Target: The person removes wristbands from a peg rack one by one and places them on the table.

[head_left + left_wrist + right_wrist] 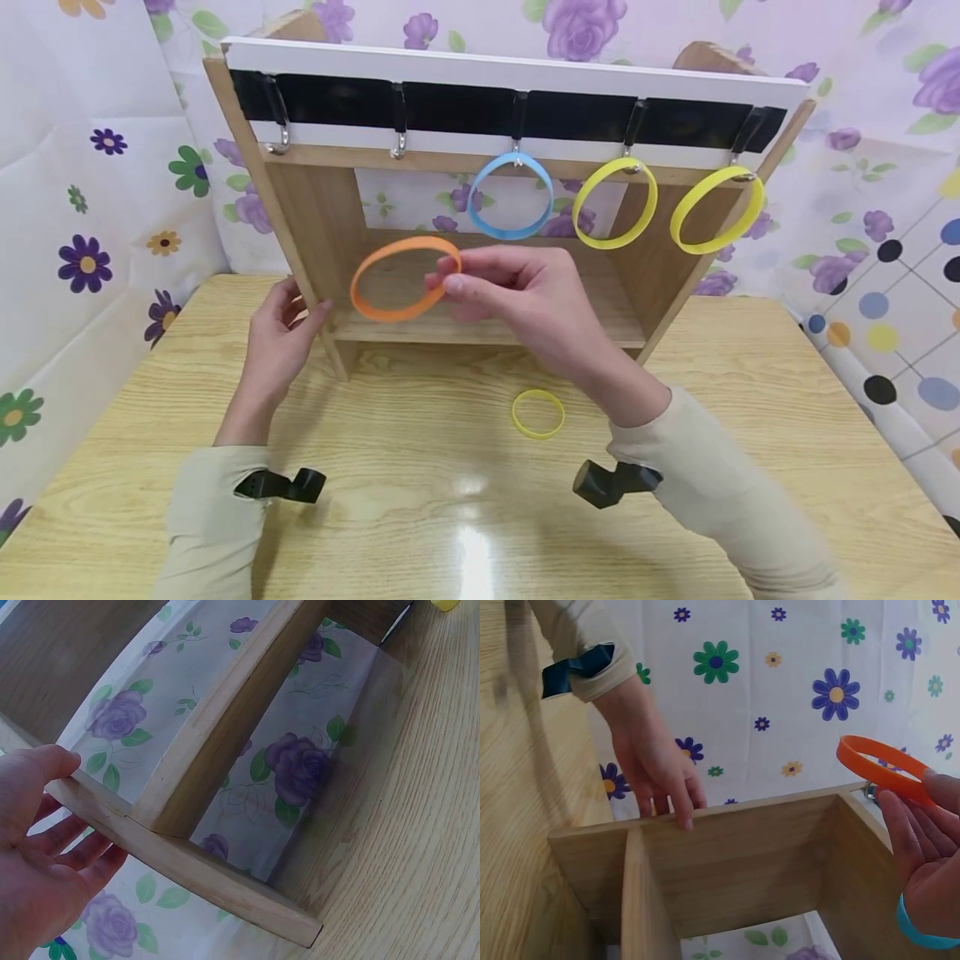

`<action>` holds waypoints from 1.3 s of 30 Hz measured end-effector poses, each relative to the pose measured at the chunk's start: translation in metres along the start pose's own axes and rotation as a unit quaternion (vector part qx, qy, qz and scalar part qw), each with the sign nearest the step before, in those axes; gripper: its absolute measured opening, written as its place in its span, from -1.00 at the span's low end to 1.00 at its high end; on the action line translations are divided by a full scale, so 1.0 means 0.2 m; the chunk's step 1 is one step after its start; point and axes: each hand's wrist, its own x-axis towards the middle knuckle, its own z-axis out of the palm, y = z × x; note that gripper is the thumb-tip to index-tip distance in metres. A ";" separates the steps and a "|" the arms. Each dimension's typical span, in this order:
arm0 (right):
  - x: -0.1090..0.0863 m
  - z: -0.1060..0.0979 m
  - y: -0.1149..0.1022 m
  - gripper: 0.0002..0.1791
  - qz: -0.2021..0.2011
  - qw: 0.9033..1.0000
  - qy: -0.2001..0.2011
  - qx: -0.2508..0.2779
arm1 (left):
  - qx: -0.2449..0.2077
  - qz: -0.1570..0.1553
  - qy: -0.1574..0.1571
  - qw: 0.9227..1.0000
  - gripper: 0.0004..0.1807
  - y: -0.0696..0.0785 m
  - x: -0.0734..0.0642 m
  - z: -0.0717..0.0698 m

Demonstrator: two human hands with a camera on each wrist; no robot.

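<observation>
My right hand point(536, 304) pinches an orange silicone wristband point(393, 316) between thumb and fingertips, holding it up in front of the wooden shelf's left half. In the right wrist view the orange wristband point(881, 774) is tilted, its loose side pointing away from the hand. My left hand point(281, 333) grips the left side panel point(169, 859) of the wooden shelf, thumb on one face and fingers on the other. Along the shelf's top, a blue wristband point(510, 234) hangs on the middle hook, and two yellow wristbands point(615, 244) hang on the hooks to its right.
Two bare metal hooks, the leftmost hook point(281, 143) and its neighbour point(399, 147), are on the black-and-white rail point(465, 107). Another yellow wristband point(515, 414) lies on the wood-grain table point(420, 500) before the shelf. Flowered cloth point(90, 200) covers the walls behind and beside.
</observation>
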 end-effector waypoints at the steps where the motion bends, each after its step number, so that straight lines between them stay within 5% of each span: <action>1: -0.01 -0.01 0.00 -0.81 0.007 1.000 -0.003 -0.006 | 0.000 -0.001 0.001 1.000 -0.48 0.00 0.00 0.00; 17: -0.15 -0.17 0.13 -0.73 0.112 0.994 0.004 -0.007 | 0.011 -0.007 -0.001 1.000 -0.45 0.00 0.00 0.00; 39: -0.32 -0.38 0.45 -0.56 0.229 0.973 0.040 0.008 | 0.016 -0.002 -0.001 1.000 -0.46 0.00 0.00 0.00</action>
